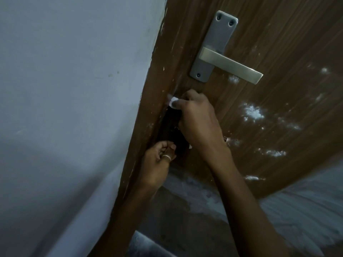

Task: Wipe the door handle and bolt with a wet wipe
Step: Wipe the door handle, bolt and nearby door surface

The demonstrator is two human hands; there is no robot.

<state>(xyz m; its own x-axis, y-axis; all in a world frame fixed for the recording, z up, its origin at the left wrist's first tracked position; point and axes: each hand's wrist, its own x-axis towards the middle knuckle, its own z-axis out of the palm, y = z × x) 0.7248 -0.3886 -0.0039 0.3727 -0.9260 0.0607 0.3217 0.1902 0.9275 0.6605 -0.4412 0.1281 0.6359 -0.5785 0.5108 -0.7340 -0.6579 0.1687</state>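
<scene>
Head view: right hand (196, 119) pinches wet wipe (173, 101) at bolt (171, 127); left hand (156, 164) grip unclear.

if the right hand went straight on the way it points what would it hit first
Likely the brown door frame, right beside the wipe that the right hand pinches; the handle lies off that line. Depth is unclear.

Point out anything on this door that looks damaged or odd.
White blotchy patches are scattered over the brown door right of and below the lever handle, like paint splatter or scuffs. The door edge near the wet wipe in the right hand shows pale chips and scratches.
</scene>
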